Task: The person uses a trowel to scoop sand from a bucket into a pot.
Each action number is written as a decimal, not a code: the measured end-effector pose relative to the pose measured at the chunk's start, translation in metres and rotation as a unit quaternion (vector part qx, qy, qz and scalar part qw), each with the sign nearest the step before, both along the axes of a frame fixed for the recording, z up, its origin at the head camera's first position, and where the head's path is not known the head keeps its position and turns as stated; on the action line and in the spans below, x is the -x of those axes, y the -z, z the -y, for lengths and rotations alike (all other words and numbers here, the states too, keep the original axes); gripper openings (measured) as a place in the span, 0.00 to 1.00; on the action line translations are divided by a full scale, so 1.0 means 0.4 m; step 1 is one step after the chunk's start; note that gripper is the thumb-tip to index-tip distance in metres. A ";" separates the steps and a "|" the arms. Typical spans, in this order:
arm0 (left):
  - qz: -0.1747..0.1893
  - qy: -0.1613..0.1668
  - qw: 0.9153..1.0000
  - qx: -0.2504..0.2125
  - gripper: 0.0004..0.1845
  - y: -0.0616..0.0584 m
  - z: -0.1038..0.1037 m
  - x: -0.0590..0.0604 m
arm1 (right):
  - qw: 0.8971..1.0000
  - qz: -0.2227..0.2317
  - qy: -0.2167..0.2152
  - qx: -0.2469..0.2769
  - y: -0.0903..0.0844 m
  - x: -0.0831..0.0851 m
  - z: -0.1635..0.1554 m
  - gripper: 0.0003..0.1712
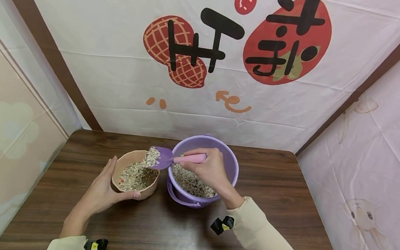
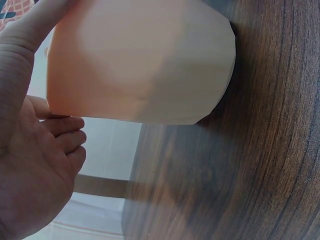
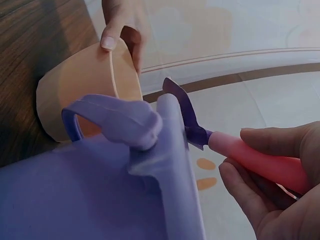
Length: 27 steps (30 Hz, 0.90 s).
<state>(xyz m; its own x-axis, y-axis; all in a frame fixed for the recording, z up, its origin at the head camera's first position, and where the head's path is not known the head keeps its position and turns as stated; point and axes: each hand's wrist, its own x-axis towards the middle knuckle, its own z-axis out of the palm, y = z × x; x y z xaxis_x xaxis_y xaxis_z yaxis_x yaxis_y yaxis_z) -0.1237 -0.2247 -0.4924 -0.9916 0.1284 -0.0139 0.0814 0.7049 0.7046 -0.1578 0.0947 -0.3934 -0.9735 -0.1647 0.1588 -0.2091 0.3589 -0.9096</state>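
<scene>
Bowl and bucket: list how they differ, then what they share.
Color: the bowl is pale orange-beige, the bucket purple.
Size and shape: the bowl is smaller with faceted sides; the bucket is larger with a round rim.
Handle: the bucket has a swing handle; none shows on the bowl.
Hold: the left hand grips the bowl; neither hand grips the bucket.
Shared: both are open-topped and contain flaky grain.

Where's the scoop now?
In the head view, the scoop is in the right hand, its blade tip over the right side of the bowl, handle above the bucket.
</scene>
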 end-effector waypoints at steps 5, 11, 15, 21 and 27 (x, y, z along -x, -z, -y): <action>-0.003 0.001 1.000 0.000 0.76 0.002 -0.001 -0.003 | 0.999 -0.020 -0.006 -0.035 0.002 0.007 0.018 0.13; 0.005 0.000 1.000 0.001 0.76 0.002 0.001 -0.002 | 0.998 -0.018 -0.012 -0.056 0.005 0.015 0.043 0.11; 0.008 0.000 1.000 0.003 0.76 0.000 0.000 -0.002 | 0.997 -0.019 -0.023 -0.067 0.003 0.020 0.056 0.10; 0.006 0.000 1.000 0.003 0.76 0.000 -0.001 -0.002 | 0.995 -0.047 -0.026 -0.088 0.000 0.026 0.065 0.10; 0.002 0.001 1.000 0.000 0.76 0.000 -0.001 -0.001 | 0.993 -0.053 -0.019 -0.102 -0.003 0.026 0.068 0.10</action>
<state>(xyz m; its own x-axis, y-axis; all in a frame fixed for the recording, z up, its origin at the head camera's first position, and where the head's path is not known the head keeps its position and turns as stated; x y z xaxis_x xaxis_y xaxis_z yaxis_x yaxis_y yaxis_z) -0.1232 -0.2243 -0.4922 -0.9913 0.1304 -0.0183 0.0797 0.7048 0.7049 -0.1681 0.0675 -0.3923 -0.9454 -0.2405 0.2198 -0.3170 0.5230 -0.7912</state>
